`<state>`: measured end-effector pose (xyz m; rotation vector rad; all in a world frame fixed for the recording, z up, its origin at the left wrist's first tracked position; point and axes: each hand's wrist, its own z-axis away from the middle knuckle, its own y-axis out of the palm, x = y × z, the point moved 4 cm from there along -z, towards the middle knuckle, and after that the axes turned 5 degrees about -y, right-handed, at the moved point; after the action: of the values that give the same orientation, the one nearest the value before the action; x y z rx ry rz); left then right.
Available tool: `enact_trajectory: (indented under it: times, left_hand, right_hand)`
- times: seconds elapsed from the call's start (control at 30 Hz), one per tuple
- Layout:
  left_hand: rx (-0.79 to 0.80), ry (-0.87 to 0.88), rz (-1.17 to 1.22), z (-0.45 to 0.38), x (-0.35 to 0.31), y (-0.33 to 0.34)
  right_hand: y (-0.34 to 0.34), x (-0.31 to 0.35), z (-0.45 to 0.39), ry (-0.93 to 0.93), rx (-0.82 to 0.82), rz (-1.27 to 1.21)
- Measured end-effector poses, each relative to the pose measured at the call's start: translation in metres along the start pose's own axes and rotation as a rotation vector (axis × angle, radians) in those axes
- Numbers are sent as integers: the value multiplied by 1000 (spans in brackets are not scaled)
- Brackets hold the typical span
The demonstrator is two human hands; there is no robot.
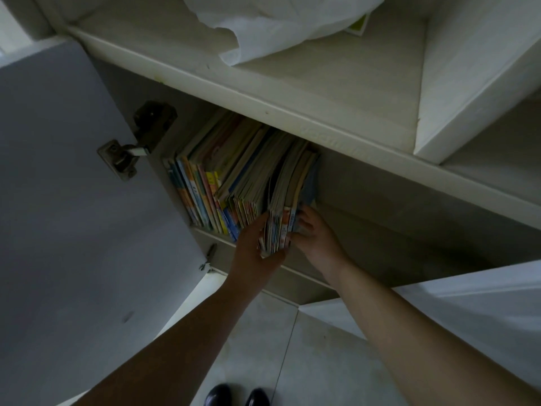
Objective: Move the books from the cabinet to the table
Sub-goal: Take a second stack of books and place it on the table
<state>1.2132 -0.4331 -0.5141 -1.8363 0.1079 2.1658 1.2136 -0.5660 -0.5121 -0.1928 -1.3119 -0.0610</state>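
Note:
A row of thin colourful books (216, 183) stands upright in the low cabinet compartment (395, 230), packed against its left wall. The rightmost bundle of books (285, 206) sticks out past the shelf's front edge. My left hand (254, 247) presses against the bundle's left side and cups it from below. My right hand (314, 232) holds the bundle's right side, fingers curled around the spines. Both hands clamp this same bundle between them. No table is in view.
The cabinet's left door (73, 186) stands wide open, its hinge (123, 153) showing. The right door (483, 312) is open too, close to my right forearm. Above the books, an open shelf (336, 74) carries a white plastic bag (278, 22). My shoes (237, 395) stand on tiled floor.

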Motion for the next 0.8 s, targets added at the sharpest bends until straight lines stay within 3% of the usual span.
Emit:
enact_trajectory:
  times: [0.37, 0.67, 0.8]
  left_hand:
    - [-36, 135, -198, 11, 1, 18]
    - [-116, 78, -99, 2, 11, 24]
    - [-92, 55, -67, -23, 12, 35]
  right_hand:
    - [-8, -6, 0, -9, -46, 22]
    - [-11, -17, -3, 62, -44, 38]
    - [-15, -13, -3, 46, -42, -113]
